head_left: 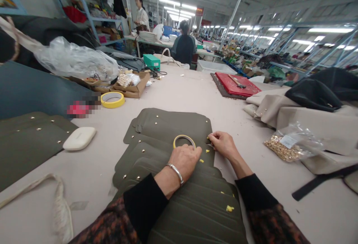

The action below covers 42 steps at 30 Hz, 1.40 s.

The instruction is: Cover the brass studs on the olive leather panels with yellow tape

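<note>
Dark olive leather-like panels (176,124) lie overlapped in a long stack in front of me, several with small metal studs. My left hand (183,160), with a bracelet at the wrist, is closed around the near side of a roll of yellow tape (179,137) above the panels. At the right edge of the top panel, my right hand (222,143) pinches with thumb and forefinger; a tiny yellowish bit shows at the fingertips, too small to name surely. Small yellow scraps (229,208) are scattered along the panels' right side.
Left are a second yellow tape roll (112,104), a white case (79,138) and a cardboard box (140,87). Right are a bag of gold-coloured hardware (285,149), beige pieces (316,124) and a hammer (237,81) on a red board (251,87). Two people are farther back.
</note>
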### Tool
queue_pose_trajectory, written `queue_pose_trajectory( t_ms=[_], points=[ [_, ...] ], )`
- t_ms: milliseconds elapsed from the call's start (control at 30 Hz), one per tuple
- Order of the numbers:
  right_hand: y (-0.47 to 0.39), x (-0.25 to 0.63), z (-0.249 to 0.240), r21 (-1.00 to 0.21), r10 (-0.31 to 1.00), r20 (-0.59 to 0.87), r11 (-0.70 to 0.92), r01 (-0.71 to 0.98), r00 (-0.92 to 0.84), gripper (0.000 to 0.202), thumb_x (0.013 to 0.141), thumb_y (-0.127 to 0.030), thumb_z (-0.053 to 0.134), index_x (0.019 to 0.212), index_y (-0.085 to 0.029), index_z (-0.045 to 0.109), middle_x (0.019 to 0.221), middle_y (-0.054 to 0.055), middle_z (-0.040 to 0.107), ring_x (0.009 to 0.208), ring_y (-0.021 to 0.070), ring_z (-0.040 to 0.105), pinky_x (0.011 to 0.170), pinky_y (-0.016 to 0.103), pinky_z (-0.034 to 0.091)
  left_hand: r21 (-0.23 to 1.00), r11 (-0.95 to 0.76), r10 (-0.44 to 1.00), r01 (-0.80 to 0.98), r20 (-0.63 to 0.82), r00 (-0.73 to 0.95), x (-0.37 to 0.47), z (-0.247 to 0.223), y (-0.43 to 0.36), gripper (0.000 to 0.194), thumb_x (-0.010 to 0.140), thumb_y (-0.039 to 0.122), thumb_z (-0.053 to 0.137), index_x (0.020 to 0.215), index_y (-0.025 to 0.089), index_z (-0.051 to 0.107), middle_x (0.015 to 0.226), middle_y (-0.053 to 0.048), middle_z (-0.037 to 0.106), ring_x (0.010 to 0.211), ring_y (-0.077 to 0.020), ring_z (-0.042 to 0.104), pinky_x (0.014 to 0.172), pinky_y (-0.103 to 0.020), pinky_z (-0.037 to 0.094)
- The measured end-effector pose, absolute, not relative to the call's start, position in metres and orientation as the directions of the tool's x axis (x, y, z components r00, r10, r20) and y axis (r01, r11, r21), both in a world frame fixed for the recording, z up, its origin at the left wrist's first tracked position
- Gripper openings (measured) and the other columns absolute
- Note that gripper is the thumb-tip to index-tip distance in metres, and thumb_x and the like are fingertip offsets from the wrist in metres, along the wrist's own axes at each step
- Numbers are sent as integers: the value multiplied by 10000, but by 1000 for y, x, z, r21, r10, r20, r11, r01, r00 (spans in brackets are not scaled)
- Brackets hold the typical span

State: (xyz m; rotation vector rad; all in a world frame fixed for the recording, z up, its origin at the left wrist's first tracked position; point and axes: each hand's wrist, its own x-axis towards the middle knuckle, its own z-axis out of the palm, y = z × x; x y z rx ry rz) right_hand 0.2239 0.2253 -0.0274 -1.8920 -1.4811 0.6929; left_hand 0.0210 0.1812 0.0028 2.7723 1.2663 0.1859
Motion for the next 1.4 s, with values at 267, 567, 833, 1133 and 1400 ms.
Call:
queue_pose_trajectory(
  t_ms=[267,567,833,1133,1400],
  points=[
    [229,232,-27,-608,982,86,-82,790,168,300,746,-307,605,1006,-162,638,495,-43,593,471,132,565,527,237,403,146,-655,755,742,94,649,20,1,182,117,870,92,456,913,172,530,812,-72,637,787,-232,609,619,-316,491],
    [207,244,-29,-271,850,467,399,876,-243,186,874,-223,477,879,-169,654,838,69,663,763,174,603,732,288,465,162,-650,759,743,92,644,20,3,182,129,860,73,450,900,166,530,818,-79,643,785,-233,617,633,-323,493],
    [233,229,-17,-283,964,170,248,926,-206,214,786,-144,496,841,-169,702,805,59,690,754,170,618,728,256,457,189,-636,770,748,105,629,20,-1,183,116,898,131,429,890,177,535,798,-73,634,772,-229,614,614,-310,481],
    [240,226,-1,-447,994,-95,1,895,-49,213,684,-184,510,534,-142,655,406,-26,524,399,87,452,423,201,297,237,-605,793,760,264,549,10,6,185,179,937,197,388,936,195,568,805,-42,639,756,-187,616,627,-272,482],
    [193,225,16,-653,981,-34,123,747,-192,191,736,-251,546,683,-159,705,581,-6,634,525,122,536,488,211,384,447,-723,688,526,536,489,1,-1,191,314,962,268,402,1260,230,494,1003,-30,685,909,-135,649,854,-256,524]
  ],
)
